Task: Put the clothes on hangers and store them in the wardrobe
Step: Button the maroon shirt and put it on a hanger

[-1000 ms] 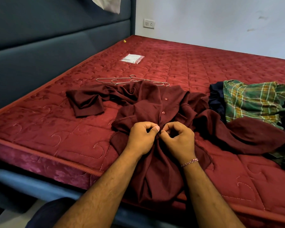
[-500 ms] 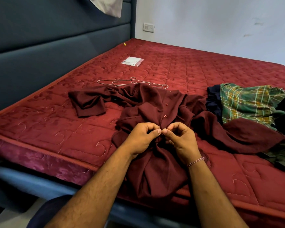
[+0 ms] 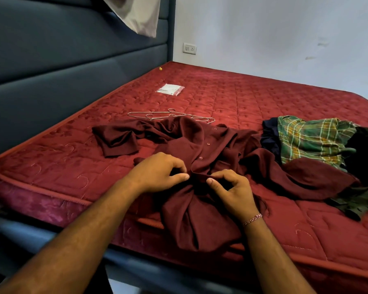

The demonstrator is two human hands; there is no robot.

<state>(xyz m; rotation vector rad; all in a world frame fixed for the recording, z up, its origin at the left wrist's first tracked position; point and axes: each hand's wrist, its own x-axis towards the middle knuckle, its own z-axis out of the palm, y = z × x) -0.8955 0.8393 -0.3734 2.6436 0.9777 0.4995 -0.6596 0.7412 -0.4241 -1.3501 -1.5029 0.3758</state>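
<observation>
A maroon buttoned garment (image 3: 202, 143) lies crumpled across the near part of the red mattress (image 3: 253, 98), its hem hanging over the front edge. My left hand (image 3: 159, 172) and my right hand (image 3: 232, 189) both rest on its button placket, fingers curled and pinching the cloth on either side of a small gap. Several thin metal hangers (image 3: 170, 116) lie flat on the mattress just behind the garment's collar. A green plaid shirt (image 3: 312, 141) sits in a heap of clothes to the right.
A dark blue padded headboard (image 3: 62, 71) runs along the left. A small clear plastic packet (image 3: 170, 89) lies farther back on the mattress. Dark olive and navy clothes (image 3: 361, 200) are piled at the right. A white wall with a socket (image 3: 189, 48) is behind.
My hands have drawn slightly apart on the placket; before, their fingertips met at one spot. The camera has tilted up, and the hands now sit lower in the view.
</observation>
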